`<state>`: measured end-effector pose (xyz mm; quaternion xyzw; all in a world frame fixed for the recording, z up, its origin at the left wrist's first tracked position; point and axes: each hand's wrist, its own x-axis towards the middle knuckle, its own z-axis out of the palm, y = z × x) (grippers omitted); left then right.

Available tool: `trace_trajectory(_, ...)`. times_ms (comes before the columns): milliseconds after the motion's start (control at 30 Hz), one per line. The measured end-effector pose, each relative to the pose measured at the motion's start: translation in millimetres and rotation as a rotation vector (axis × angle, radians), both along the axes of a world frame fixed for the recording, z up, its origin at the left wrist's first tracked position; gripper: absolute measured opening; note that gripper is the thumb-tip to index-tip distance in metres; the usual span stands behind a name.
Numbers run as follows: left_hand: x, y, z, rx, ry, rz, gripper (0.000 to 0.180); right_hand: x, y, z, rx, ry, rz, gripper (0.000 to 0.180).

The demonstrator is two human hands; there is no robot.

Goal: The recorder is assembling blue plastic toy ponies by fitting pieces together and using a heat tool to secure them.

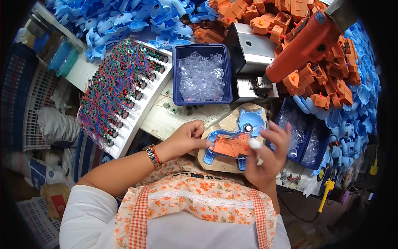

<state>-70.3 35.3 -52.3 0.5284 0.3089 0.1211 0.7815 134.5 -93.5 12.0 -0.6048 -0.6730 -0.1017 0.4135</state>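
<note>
A blue plastic toy shell half, shaped like an animal, lies open side up on a tan holder before me. Inside it sit an orange battery box, a round black-and-white part and thin wires. My left hand is closed at the shell's left edge, thumb and forefinger pressed against it. My right hand hovers over the shell's right side, somewhat blurred, with its fingers apart and a white covering on one fingertip. I see nothing held in it.
A navy bin of clear plastic parts stands behind the holder; more navy bins are at right. Wired circuit parts fill a white rack at left. An orange cylindrical tool leans overhead. Orange boxes and blue shells are piled behind.
</note>
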Motion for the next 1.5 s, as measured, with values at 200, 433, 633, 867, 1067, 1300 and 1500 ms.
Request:
trace_trajectory(200,-2.0,4.2,3.5,-0.014,0.072,-0.046,0.037,3.3,-15.5,-9.1,-0.114,0.074,0.108,0.025)
trace_trajectory(433,29.9,5.8,60.2,1.112,0.047,-0.028,0.02,-10.2,-15.1,-9.8,-0.157,-0.031,0.13,0.023)
trace_trajectory(633,47.2,17.2,63.8,1.248,0.167,-0.17,0.015,-15.3,-13.7,-22.8,-0.164,-0.012,0.067,0.02)
trace_trajectory(867,49.2,35.6,40.0,0.292,0.116,-0.26,0.013,-15.6,-14.7,-25.1,-0.164,0.025,0.045,0.019)
trace_trajectory(1067,46.2,23.5,44.4,0.294,0.126,-0.278,0.014,-12.0,-12.0,-26.6,-0.163,0.141,0.04,0.018)
trace_trajectory(1300,38.8,1.5,36.3,0.745,0.05,-0.105,0.008,-18.5,-5.5,-26.0,-0.176,0.209,-0.101,0.013)
trace_trajectory(1500,30.7,-0.9,47.7,1.275,-0.028,-0.057,0.015,-10.1,1.2,-22.2,-0.21,0.186,-0.096,0.014)
